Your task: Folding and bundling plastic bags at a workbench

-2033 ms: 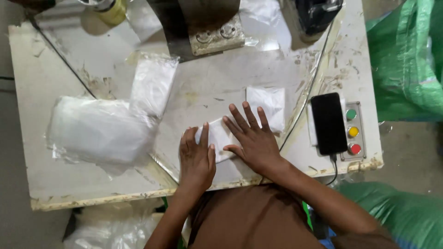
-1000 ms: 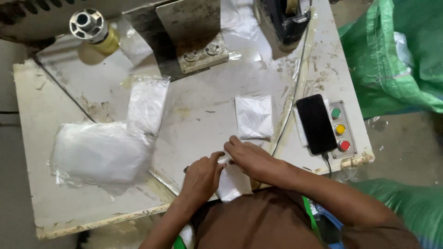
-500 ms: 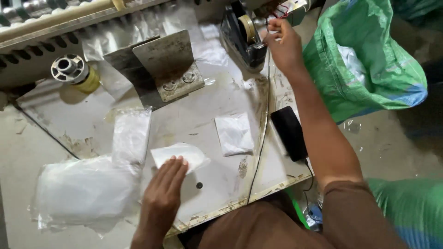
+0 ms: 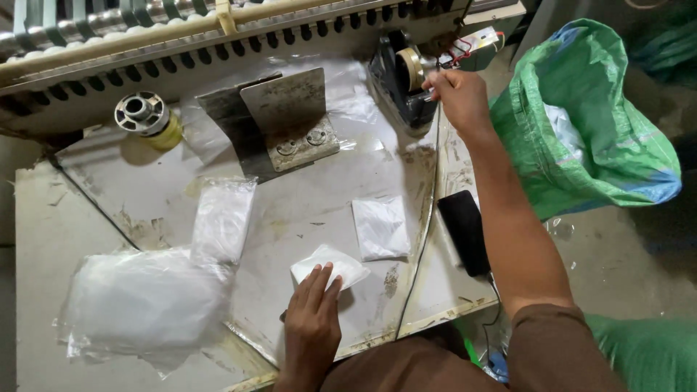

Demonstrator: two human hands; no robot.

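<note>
Left hand (image 4: 312, 319) flat, fingers spread, pressing the folded white packet (image 4: 330, 266) onto the worn metal table (image 4: 305, 210); right hand (image 4: 456, 94) reaching far out, fingers pinched at the tape dispenser (image 4: 403, 83); second white packet (image 4: 380, 227) just right of the first; black phone (image 4: 465, 231) beyond; green sack (image 4: 588, 138) at right.

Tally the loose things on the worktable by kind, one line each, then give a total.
Small white folded packets: 2 — one under the left hand at, one lying free
Clear plastic bag piles: 2
Black phone: 1
Tape dispenser: 1, with the right hand at it
Yellow spool: 1
Total: 7
</note>
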